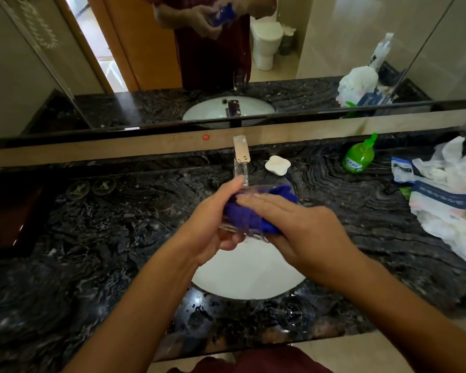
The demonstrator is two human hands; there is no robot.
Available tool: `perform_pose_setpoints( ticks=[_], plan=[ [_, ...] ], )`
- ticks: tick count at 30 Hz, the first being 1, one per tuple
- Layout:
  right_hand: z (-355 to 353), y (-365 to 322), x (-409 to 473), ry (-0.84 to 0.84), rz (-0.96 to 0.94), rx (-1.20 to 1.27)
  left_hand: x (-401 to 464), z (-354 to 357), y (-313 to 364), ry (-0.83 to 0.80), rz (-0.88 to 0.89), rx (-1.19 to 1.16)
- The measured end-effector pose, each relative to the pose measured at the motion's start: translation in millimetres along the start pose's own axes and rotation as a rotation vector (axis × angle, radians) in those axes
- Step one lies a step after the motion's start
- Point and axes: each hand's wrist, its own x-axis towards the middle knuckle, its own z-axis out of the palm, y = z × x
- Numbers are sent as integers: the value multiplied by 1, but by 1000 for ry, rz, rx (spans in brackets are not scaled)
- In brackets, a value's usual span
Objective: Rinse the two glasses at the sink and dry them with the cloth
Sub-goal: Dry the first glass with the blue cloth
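Observation:
Above the white sink [249,278] I hold a clear glass [256,232] on its side. My left hand [213,224] grips it around the base. A blue cloth [246,216] is stuffed inside the glass and spills out of its mouth toward the right. My right hand [301,224] lies flat over the cloth and glass, fingers pressed on the cloth. A second clear glass [295,314] stands upright on the wet black counter at the sink's near right edge.
The tap [241,160] rises behind the sink with no water visibly running. A white soap dish [277,165] and a green soap bottle [359,157] stand behind on the right. Crumpled plastic bags [447,195] cover the marble counter [105,238] at far right. A mirror spans the wall.

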Motion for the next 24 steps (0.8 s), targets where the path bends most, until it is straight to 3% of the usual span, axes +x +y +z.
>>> perform_pose_setpoints(
  ticks=[6,10,12,15,17,19,22,24],
  plan=[
    [9,-6,4,29,252,402,1,7,-2,116,204,207],
    [5,-11,12,91,673,970,1,1,0,127,425,337],
    [2,-11,13,128,844,1239,1,-4,2,130,518,343],
    [-4,-5,9,187,896,1513,-1,-11,9,146,540,214],
    [-7,-4,5,249,853,1462,-2,-14,11,166,462,90],
    [-10,-5,3,300,677,1264,-4,-10,9,170,350,-3],
    [-4,-3,-5,217,306,626,-4,-2,2,130,205,-97],
    [5,-2,-8,106,181,293,-4,-2,0,167,218,-49]
  ],
)
